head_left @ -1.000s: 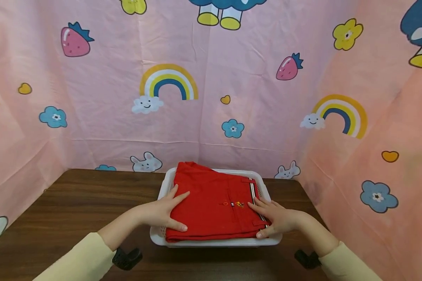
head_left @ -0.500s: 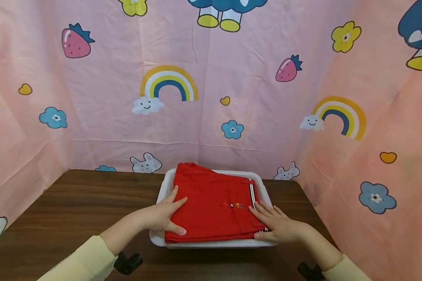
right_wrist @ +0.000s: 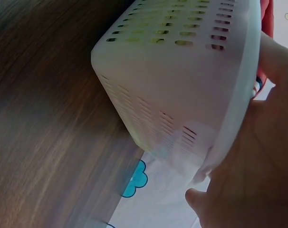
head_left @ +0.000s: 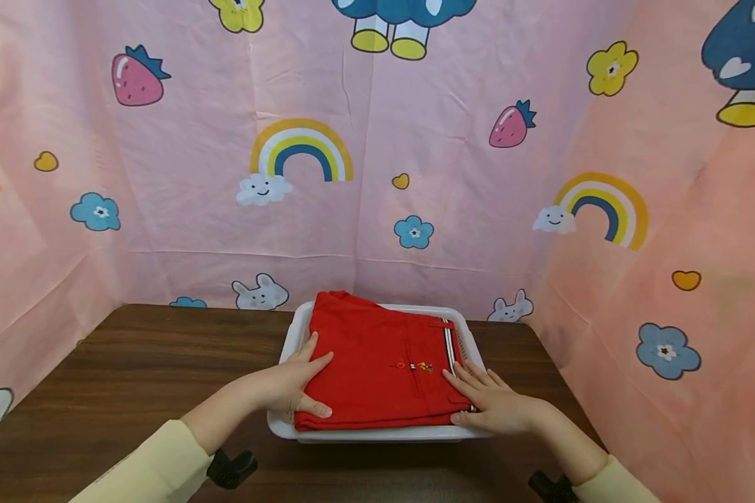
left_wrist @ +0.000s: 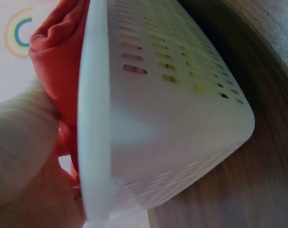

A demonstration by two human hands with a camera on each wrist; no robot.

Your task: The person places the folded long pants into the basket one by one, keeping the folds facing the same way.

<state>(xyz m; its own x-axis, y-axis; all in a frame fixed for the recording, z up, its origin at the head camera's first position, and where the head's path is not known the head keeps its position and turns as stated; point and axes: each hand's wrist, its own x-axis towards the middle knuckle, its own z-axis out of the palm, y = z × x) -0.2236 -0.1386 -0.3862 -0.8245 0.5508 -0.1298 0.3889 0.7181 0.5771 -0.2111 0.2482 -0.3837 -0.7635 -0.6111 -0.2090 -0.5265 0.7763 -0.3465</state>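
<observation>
A folded red pair of pants (head_left: 365, 370), with belt loops, a striped waistband and a small embroidered motif, lies flat in a white plastic basket (head_left: 409, 436) in the head view. Spread over the pants' left edge, my left hand (head_left: 289, 388) touches the cloth with straight fingers. On the other side, my right hand (head_left: 500, 406) rests across the striped waistband, its fingers extended and thumb near the front corner. The left wrist view has the pants (left_wrist: 61, 71) bulging above the basket rim (left_wrist: 92, 118). In the right wrist view, the basket wall (right_wrist: 182, 90) hides most of the cloth.
The basket stands on a dark brown wood-grain table (head_left: 163, 363). Something yellow-green shows through the holes in its wall. Pink printed curtain (head_left: 182, 168) hangs behind the table and along both sides. Black wrist-camera mounts (head_left: 231, 469) hang below the wrists.
My right hand has shifted slightly toward the front of the pants, its fingertips lower on the waistband. My left hand, the pants and the basket have barely moved.
</observation>
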